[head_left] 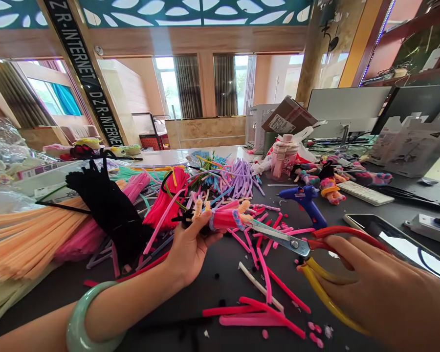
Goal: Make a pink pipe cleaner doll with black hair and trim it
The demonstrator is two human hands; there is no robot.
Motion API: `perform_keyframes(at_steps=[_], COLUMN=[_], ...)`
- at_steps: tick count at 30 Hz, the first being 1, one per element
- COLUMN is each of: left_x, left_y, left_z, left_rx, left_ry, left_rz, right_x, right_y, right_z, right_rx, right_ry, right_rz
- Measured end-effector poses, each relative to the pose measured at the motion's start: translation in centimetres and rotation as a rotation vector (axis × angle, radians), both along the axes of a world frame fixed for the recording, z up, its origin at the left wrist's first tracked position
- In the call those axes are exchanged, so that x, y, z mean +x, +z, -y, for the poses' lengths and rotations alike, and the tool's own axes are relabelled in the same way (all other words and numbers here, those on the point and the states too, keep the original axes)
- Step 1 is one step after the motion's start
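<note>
My left hand (191, 252) is closed around a small doll of fuzzy pipe cleaners (224, 218), pinched between thumb and fingers. The doll has a pink body, a blue-and-lilac band and peach tips; it lies sideways, its dark end partly hidden by my hand. My right hand (385, 288) grips a pair of scissors (284, 239) with red and yellow handles. Their blade tips reach the doll's peach end at the right; whether they touch it I cannot tell. Cut pink and red pipe cleaner pieces (254, 319) lie on the dark table below.
Bundles of peach (33, 239), black (108, 210) and purple pipe cleaners (242, 178) cover the left and back. A blue glue gun (308, 203) stands beyond the scissors. At right are a phone (399, 242), finished dolls (330, 186), a keyboard (366, 192) and a pink bottle (283, 159).
</note>
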State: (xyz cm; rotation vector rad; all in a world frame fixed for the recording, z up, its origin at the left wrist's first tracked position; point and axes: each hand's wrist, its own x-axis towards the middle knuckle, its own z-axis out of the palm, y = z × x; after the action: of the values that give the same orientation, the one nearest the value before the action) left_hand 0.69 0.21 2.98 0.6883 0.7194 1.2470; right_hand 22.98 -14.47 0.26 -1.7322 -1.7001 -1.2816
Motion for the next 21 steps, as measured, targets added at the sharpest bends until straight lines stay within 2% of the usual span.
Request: perform_keyframes(at_steps=[5,14,21], left_x=[0.0,0.4,0.4], left_y=[-0.1,-0.1,0.1], left_z=[0.3,0.2,1.0], left_rx=[-0.015,-0.06,-0.134], left_ry=[0.011,0.024,-0.046], left_rz=[0.019,0.098,0.101], right_x=[-0.8,-1.7,-1.8], right_y=[0.4,-2.2,-2.7], right_z=[0.0,-0.8,-0.8], right_rx=[0.023,0.002,-0.017], right_ry=[-0.054,-0.137,-0.127], right_rz=[-0.027,-0.119,-0.172])
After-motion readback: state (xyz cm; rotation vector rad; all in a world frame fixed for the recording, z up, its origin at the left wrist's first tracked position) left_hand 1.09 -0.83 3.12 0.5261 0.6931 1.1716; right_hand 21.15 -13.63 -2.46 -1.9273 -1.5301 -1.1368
